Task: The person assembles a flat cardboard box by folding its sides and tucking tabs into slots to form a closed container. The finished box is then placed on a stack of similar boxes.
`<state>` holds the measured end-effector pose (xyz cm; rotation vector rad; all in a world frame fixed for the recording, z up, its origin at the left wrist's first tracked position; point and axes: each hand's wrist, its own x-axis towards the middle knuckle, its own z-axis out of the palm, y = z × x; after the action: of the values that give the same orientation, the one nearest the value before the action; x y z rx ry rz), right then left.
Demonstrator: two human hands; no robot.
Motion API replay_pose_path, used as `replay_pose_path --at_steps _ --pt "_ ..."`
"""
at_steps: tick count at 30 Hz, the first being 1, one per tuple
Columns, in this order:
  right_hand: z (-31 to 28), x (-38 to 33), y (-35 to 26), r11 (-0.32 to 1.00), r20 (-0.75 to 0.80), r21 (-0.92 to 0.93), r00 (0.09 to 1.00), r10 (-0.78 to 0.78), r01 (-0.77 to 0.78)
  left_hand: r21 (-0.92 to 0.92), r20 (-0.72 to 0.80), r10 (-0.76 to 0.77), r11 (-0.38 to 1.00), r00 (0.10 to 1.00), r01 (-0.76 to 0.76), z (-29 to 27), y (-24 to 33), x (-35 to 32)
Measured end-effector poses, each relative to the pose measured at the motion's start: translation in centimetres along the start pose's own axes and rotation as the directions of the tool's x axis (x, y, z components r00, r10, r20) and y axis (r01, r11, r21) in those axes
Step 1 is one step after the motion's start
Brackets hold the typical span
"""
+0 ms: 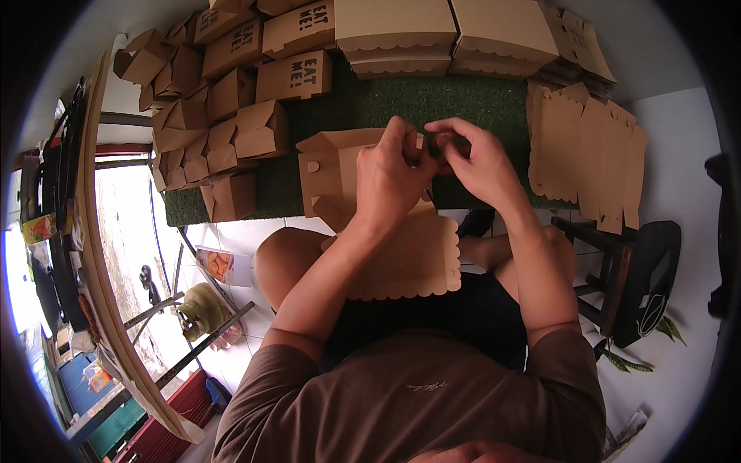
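green artificial turf (401, 100) covers a table beside a pale wall (679, 131), viewed from above through the head camera i watch remotely. near its front edge, centred before the seated person, is an open brown cardboard box (340, 170), part-folded. its scalloped flap (417, 258) extends over the lap, so the box's interior faces up; being so close probably spares the arms a long reach.

both hands meet at the box's right side. the left hand (395, 166) has its fingers curled together by the right wall, likely to steady that corner. the right hand (472, 154) comes in from the other side, thumb and forefinger bent toward the left fingertips. i cannot tell whether either hand is clamped on card, because the knuckles hide the contact.

folded small boxes (220, 154) crowd the left, some stacked, seemingly to save room. large boxes (395, 27) line the back, perhaps leaving the front free. flat cardboard sheets (610, 158) overlap on the right, overhanging the front edge, which i judge makes them easy to grasp.
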<state>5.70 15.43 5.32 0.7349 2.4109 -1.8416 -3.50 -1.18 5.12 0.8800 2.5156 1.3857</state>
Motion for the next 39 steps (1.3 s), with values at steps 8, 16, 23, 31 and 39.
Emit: replay_pose_path --at_steps 8,16,23,31,39 --pt "-0.1 -0.1 0.3 0.999 0.006 0.049 1.0 -0.01 0.01 -0.19 0.113 0.03 0.982 0.993 -0.008 -0.7 -0.3 0.8" --pt "1.9 -0.7 -0.3 0.961 -0.165 -0.254 0.974 -0.157 0.112 -0.251 0.152 -0.001 0.967 0.988 0.039 -2.0 -0.4 1.5" --pt "2.5 -0.1 1.3 0.84 -0.338 -0.49 0.838 -0.428 0.232 -0.263 0.106 0.001 0.964 0.994 0.027 -2.9 0.1 1.5" --pt "0.8 0.0 0.3 0.923 -0.284 -0.363 0.928 -0.24 0.128 -0.135 0.311 0.048 0.991 0.949 -0.005 -1.8 0.7 -0.5" --pt "0.6 -0.1 -0.6 0.964 -0.256 -0.266 0.962 -0.097 0.026 -0.096 0.299 -0.048 0.992 0.953 0.08 0.6 0.8 -1.4"
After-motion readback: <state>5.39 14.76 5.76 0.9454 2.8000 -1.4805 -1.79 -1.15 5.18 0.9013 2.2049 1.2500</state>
